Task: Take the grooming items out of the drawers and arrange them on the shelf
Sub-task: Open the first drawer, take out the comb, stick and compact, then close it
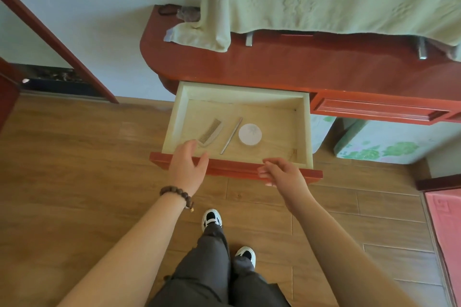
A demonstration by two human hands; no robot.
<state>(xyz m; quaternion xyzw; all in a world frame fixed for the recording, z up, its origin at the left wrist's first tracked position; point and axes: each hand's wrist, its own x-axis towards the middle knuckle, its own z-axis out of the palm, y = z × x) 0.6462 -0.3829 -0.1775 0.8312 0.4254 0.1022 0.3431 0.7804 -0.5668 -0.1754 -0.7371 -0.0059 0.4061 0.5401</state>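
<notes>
While the drawer (303,132) stands open with comb (210,132), metal stick (231,135) and round tin (250,134) inside, left hand (187,167) and right hand (280,173) hover spread, empty — nothing shelved yet, I'd judge.

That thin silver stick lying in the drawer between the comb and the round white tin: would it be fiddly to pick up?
Probably. The silver stick lies flat on the drawer floor, so fingers would likely have to pinch or tip one end. It looks metallic and straight, so likely stiff and light. If round, it may roll when nudged.
</notes>
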